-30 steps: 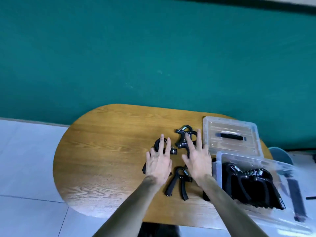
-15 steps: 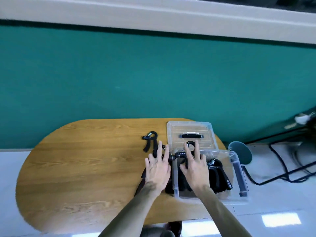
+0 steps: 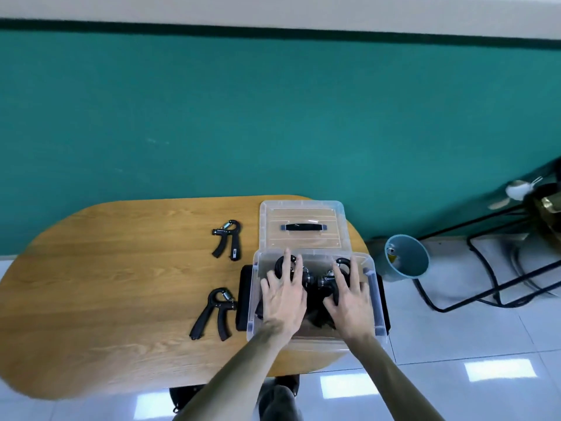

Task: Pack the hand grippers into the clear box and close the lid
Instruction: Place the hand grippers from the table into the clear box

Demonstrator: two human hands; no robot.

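Now down inside the clear box [image 3: 375, 302], at the 5 o'clock end of the tabletop [image 3: 121, 299], where half a second back only the right hand was over it and a second back both lay on loose grippers out on the wood: so a fresh pair delivered, and the packing judged past halfway. Nearest, both forearms reaching in over the box's near rim. Left hand [image 3: 283, 294] spread flat, fingers splayed wide, pressing on a black hand gripper [image 3: 277, 264] whose ring shows past the fingertips; right hand [image 3: 349, 297] likewise spread, resting on a second gripper [image 3: 328, 281] with its spring and ring peeking out beside the thumb. Neither curled into a real grasp, more a settling push; whether any finger hooks underneath, impossible to tell. More dark grippers packed beneath the palms, count hidden. A dark flat object half under the box at 9 o'clock of it, nature unclear. Left of the box, at 9 o'clock, one loose gripper [image 3: 214, 312] lying handles toward the near edge, apart from the box wall. Farther out, at 11 o'clock, another loose gripper [image 3: 227, 238] alone on the wood. At 12 o'clock, touching the box's far rim, the clear lid [image 3: 303, 214] lying flat with its black handle up, not yet fitted. Two grippers left to fetch, then the lid.
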